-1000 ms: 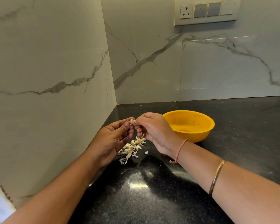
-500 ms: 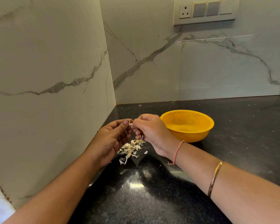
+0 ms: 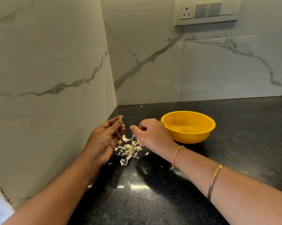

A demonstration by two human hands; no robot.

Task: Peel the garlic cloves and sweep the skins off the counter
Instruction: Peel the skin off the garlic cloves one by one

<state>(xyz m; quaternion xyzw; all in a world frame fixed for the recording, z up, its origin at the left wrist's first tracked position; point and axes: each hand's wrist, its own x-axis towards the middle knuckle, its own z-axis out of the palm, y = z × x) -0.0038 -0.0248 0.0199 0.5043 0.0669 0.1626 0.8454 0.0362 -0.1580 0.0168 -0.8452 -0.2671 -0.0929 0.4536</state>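
Note:
My left hand point(image 3: 107, 138) pinches a small garlic clove point(image 3: 120, 120) between thumb and fingertips, close to the left wall. A thin strip of skin hangs down from that clove. My right hand point(image 3: 150, 134) is a short way to the right, fingers curled, pinching a sliver of skin point(image 3: 133, 136) that dangles over the pile. The pile of garlic skins and cloves point(image 3: 128, 148) lies on the black counter point(image 3: 153, 192) below and between both hands.
A yellow bowl point(image 3: 188, 126) stands on the counter just right of my right hand. Marble walls meet in a corner behind the pile. A socket and switch panel point(image 3: 206, 11) is high on the back wall. Small skin flecks dot the counter.
My hands were together working on one clove. They have pulled apart: the left keeps the clove, the right has drawn away and down with a piece of skin.

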